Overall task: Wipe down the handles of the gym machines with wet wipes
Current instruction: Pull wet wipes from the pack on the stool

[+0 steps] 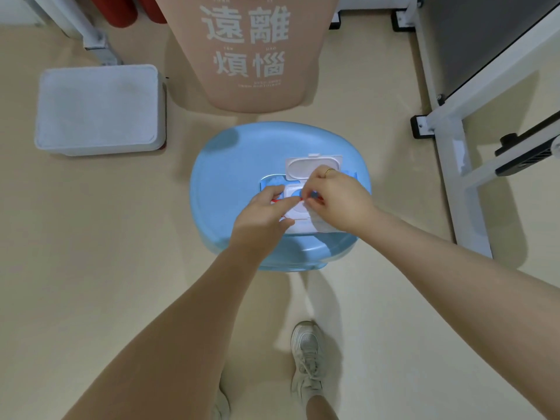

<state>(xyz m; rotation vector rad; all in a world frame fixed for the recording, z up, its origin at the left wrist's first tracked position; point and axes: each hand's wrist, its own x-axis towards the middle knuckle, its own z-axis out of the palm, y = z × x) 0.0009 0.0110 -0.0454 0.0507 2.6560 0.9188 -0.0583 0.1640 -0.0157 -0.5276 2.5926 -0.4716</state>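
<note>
A pack of wet wipes lies on a light blue plastic stool in the middle of the view. Its white flip lid stands open toward the far side. My left hand rests on the pack's left part and holds it down. My right hand, with a ring on one finger, pinches at the round opening under the lid. What sits between its fingertips is hidden, apart from a bit of red. No machine handle is in view.
A white lidded box sits on the beige floor at the left. A tan pad with white characters stands beyond the stool. White machine frames run along the right and top left. My shoe is below.
</note>
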